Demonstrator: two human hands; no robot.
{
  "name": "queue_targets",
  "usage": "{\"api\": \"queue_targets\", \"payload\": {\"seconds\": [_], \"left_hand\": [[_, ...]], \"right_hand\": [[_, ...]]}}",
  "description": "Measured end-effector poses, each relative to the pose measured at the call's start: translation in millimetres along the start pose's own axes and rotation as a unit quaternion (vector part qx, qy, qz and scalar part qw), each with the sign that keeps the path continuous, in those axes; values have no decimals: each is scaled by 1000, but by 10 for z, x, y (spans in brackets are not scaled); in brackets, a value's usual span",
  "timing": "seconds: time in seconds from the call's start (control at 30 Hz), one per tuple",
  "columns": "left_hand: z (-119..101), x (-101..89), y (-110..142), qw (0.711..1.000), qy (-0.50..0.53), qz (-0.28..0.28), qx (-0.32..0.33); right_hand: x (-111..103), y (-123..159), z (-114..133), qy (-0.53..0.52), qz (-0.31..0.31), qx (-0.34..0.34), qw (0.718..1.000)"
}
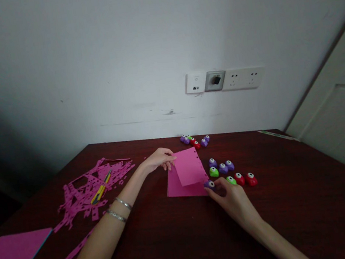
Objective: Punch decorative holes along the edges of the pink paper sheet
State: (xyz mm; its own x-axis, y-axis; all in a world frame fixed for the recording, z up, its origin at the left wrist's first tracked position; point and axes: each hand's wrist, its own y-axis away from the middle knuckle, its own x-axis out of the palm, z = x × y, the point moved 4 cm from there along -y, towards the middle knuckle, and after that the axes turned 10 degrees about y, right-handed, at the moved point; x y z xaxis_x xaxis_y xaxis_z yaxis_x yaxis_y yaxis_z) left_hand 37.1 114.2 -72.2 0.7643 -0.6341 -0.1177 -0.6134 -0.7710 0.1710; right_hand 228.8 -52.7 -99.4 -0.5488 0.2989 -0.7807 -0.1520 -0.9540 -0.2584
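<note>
Taking the upper sheet as the clock's centre, a thin bright-pink paper sheet (188, 168) lies over a larger pink paper layer (175, 186) on the dark red-brown wooden counter (176, 241). Whether these are two pieces or one folded over, I can't be sure in this dim light.

The left hand (160, 159) comes in at 10 o'clock, its grip pinching the upper sheet near its far left corner. At about 4 o'clock the right hand (231, 198) pinches a small purple plastic punch with a white eye-shaped top (209, 184) between thumb and fingers, against the sheet's right edge, where small notches and holes show farther up.

The step in hand seems to be working the punch along that edge. To do it well, keep the left pinch firm so the sheet stays flat and doesn't buckle, slide the edge squarely into the punch, match the spacing of the marks above, and press straight down. The lower layer should stay out of the slot unless both are wanted.

More eye-topped punches in purple, green and red (223, 168) sit toward 3 o'clock; pink paper scraps (73, 200) heap up at 9.
</note>
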Motion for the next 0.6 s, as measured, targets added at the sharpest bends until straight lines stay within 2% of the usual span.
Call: {"api": "queue_targets", "payload": {"seconds": [0.3, 0.6], "left_hand": [[7, 3, 26, 1000, 21, 3, -6], [6, 45, 38, 1000, 25, 8, -13]], "right_hand": [[-33, -19, -1, 53, -31, -8, 998], [-12, -6, 45, 64, -22, -6, 998]]}}
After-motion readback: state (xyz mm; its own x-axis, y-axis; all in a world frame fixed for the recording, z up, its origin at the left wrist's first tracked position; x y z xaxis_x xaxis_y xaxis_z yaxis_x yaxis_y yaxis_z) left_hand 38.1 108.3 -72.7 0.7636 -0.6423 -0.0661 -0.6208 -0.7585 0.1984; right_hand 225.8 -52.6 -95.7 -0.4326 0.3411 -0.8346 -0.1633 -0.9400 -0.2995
